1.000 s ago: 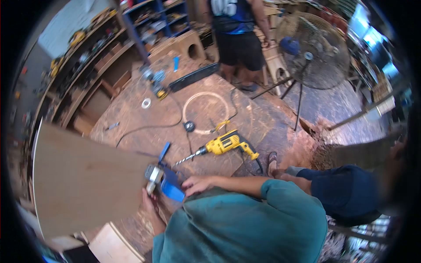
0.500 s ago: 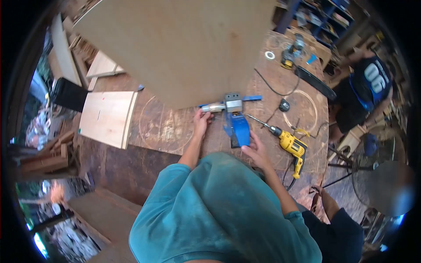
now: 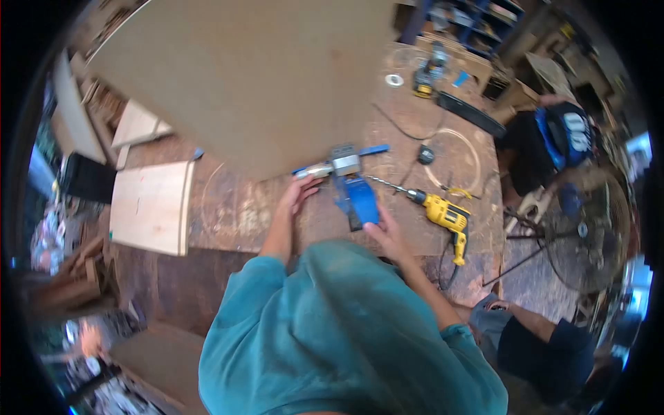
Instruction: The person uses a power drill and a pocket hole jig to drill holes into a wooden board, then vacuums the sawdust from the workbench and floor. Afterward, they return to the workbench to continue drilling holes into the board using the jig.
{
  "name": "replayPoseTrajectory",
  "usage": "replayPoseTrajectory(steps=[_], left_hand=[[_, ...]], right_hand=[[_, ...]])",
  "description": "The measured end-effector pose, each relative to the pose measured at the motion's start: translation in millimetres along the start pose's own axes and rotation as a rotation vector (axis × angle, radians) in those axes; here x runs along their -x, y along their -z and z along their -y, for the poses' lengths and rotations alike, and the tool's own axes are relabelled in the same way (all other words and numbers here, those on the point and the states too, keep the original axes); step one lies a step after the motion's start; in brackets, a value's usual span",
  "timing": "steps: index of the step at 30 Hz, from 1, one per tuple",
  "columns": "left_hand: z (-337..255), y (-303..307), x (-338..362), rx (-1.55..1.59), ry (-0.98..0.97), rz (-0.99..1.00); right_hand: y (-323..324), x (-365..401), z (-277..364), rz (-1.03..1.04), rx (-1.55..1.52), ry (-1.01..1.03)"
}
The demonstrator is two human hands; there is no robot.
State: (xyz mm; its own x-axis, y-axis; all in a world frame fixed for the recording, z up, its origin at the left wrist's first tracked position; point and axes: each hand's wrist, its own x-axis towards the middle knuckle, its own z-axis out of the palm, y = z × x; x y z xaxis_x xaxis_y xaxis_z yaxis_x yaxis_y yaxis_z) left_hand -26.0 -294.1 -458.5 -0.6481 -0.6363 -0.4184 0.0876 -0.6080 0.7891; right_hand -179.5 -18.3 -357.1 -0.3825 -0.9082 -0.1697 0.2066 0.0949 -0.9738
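A blue and silver jig or clamp (image 3: 346, 162) sits at the near corner of a large wooden panel (image 3: 263, 83). My left hand (image 3: 301, 192) touches its silver cylindrical part, with the fingers curled beside it. The blue handle of the tool (image 3: 362, 200) points toward me, and my right hand (image 3: 384, 233) holds its near end between thumb and fingers. Just right of the tool lies a yellow drill (image 3: 446, 214), its long bit pointing left at the jig.
Light boards (image 3: 151, 206) lie on the left of the workbench (image 3: 235, 214). A cordless tool (image 3: 423, 79), a tape roll (image 3: 394, 80) and a black bar (image 3: 470, 113) are at the back right. Two people and a fan (image 3: 584, 228) are on the right.
The view has shifted, so the bench items appear farther left. My hands remain at the tool. The person at the far right is bent lower, and the nearer person's legs show more.
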Motion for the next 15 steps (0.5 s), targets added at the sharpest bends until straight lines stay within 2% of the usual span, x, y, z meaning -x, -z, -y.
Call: replayPoseTrajectory(steps=[2,4,7,11,12,15], left_hand=[[1,-1,-2,-0.052,0.012,0.096],[9,2,-5,-0.051,-0.015,0.108],[18,7,-18,-0.041,0.008,0.038],[26,16,-28,-0.069,0.068,-0.003],[23,14,-24,-0.074,0.083,-0.020],[16,9,-17,-0.119,0.107,0.030]], right_hand=[[8,-1,-14,-0.006,0.093,0.076],[12,5,-8,-0.032,0.197,0.107],[17,9,4,-0.048,0.338,0.223],[25,8,-10,-0.045,0.444,0.271],[25,10,-11,-0.098,0.446,0.274],[26,18,1,-0.076,0.540,0.185]])
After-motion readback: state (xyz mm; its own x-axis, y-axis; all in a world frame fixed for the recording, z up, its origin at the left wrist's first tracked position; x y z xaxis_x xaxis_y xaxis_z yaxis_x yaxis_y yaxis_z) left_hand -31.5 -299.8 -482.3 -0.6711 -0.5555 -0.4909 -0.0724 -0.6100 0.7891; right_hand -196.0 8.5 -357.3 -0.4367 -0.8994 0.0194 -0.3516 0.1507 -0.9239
